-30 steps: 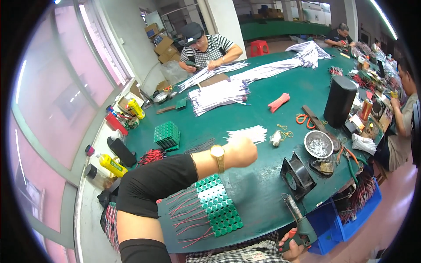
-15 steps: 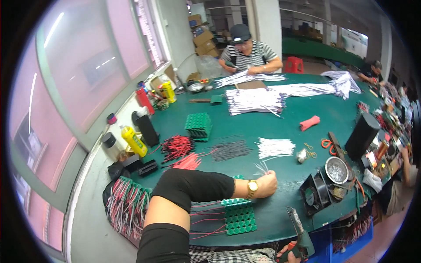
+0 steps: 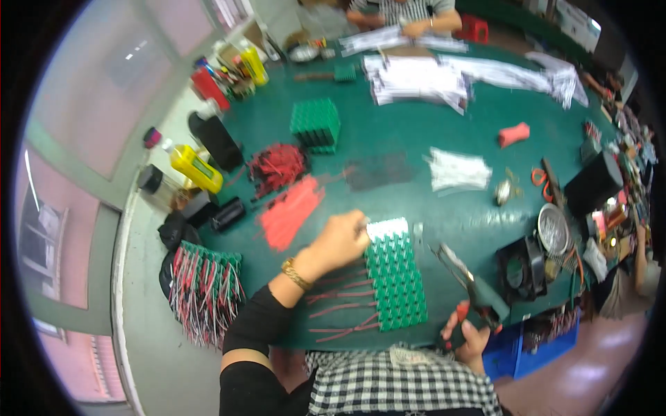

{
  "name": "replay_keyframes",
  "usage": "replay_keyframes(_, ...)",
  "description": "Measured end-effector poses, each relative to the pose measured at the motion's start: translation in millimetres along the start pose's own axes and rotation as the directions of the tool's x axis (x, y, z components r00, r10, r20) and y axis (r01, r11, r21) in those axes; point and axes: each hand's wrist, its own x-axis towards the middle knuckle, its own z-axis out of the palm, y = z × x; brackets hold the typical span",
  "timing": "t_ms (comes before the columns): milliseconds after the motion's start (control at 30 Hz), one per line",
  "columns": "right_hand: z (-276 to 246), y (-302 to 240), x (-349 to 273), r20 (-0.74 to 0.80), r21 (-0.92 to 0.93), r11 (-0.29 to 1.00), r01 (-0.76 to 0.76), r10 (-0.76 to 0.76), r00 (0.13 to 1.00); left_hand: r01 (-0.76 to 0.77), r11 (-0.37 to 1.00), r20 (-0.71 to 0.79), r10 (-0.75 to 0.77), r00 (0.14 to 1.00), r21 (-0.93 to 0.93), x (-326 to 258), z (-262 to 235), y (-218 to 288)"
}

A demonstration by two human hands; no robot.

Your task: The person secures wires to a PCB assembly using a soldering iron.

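My left hand [image 3: 338,241], with a gold watch band at the wrist, is closed in a pinch at the upper left corner of a green board [image 3: 397,281] with rows of round cells. White wires [image 3: 387,229], blurred, lie from its fingertips across the board's far end. Red wires [image 3: 343,305] stick out from the board's left side. In my right hand [image 3: 472,341], fingers wrapped round its grip, is a green soldering gun [image 3: 488,298] with red parts. Its long tip points up and left, just right of the board and apart from it.
Piles of pink-red wires [image 3: 290,211], black wires [image 3: 378,171] and white wires [image 3: 458,170] lie beyond the board. A stack of green boards [image 3: 316,125] stands farther back. At right are a black fan [image 3: 520,269] and a metal bowl [image 3: 553,229]. A person works across the table.
My left hand has moved left and away from me with the white wires, from beyond the board to its upper left corner. The view has tilted down. My right hand still grips the soldering gun.
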Motion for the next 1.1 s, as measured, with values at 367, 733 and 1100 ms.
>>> replay_keyframes(367,55.1,-3.8,72.8,0.207,-0.475,0.868,-0.145,0.271,0.940,0.109,0.983,-0.094,-0.123,0.988,-0.145,-4.3,13.4,-41.0)
replay_keyframes(733,64.2,1.0,78.2,0.242,-0.703,0.711,-0.029,0.278,0.930,0.152,0.969,-0.090,-0.172,0.981,-0.196,-10.5,14.3,-45.0)
replay_keyframes(1100,61.0,8.8,75.2,0.240,-0.740,0.671,-0.050,0.333,0.912,0.093,0.981,-0.154,-0.119,0.981,-0.168,-8.8,21.1,-47.8)
